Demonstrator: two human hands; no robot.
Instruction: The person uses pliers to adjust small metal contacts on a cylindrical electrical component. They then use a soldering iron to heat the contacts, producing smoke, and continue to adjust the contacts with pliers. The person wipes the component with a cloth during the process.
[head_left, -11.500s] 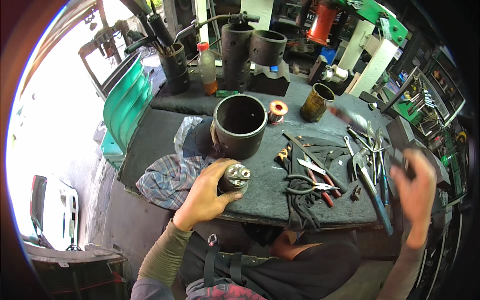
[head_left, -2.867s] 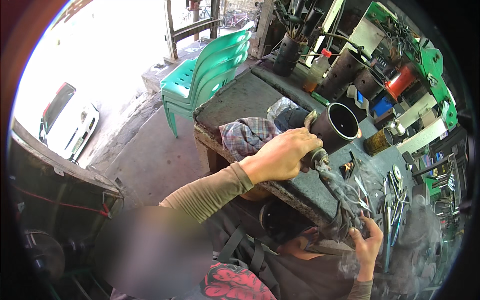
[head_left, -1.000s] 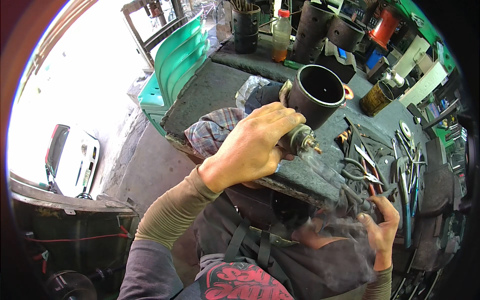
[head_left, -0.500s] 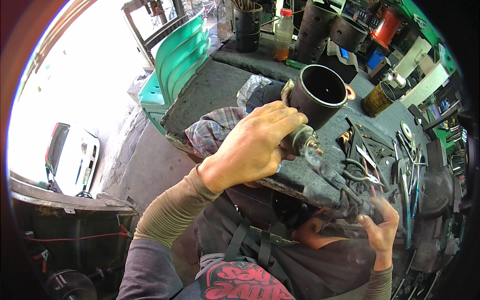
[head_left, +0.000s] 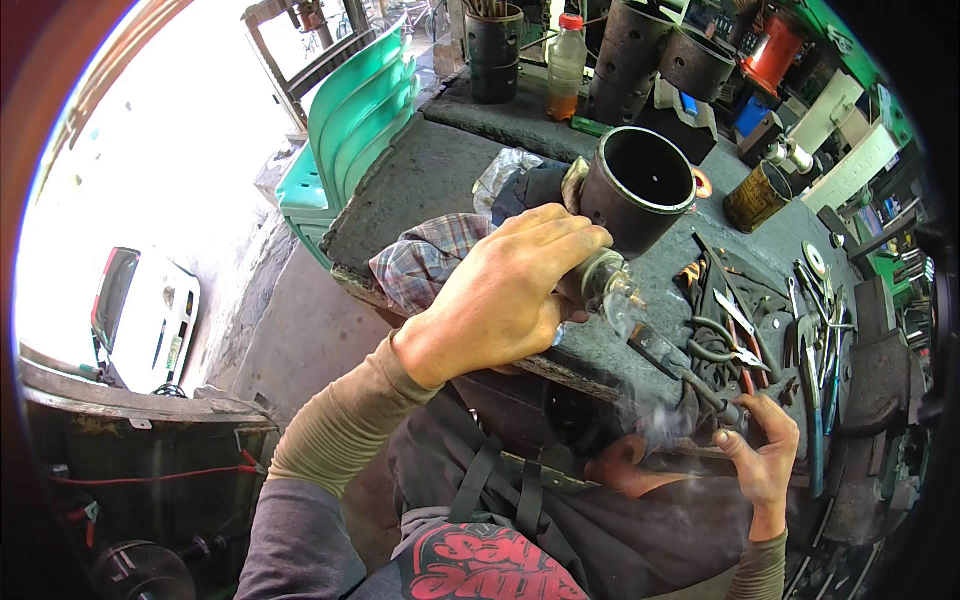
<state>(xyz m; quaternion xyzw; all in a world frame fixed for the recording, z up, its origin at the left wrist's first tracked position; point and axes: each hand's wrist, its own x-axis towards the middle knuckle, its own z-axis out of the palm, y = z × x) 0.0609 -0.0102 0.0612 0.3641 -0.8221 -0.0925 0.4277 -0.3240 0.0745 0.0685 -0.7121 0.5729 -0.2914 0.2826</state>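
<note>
My left hand (head_left: 510, 290) is closed round a cylindrical metal part (head_left: 606, 270) with copper-coloured studs on its end, above the bench's front edge. My right hand (head_left: 760, 455) grips the dark handle of what looks like a soldering iron (head_left: 655, 352), whose head points up at the studs. Smoke rises there and partly hides whether the tip touches them. A checked cloth (head_left: 420, 255) lies left of my left hand. A large black metal sleeve (head_left: 630, 230) stands just beyond the part, and pliers (head_left: 720, 350) with other hand tools lie near my right hand.
Stacked green chairs (head_left: 350, 120) stand beside the bench (head_left: 380, 200). A plastic bottle (head_left: 566, 75), dark steel tubes (head_left: 610, 85), a yellow can (head_left: 752, 200) and a solder spool (head_left: 700, 185) occupy the back. A white vehicle (head_left: 150, 320) is outside at left; a dark metal housing (head_left: 150, 470) sits lower left.
Since the earliest frame, the part has tilted in my left hand and the iron has come to it in my right hand. In the last second only the smoke visibly shifts.
</note>
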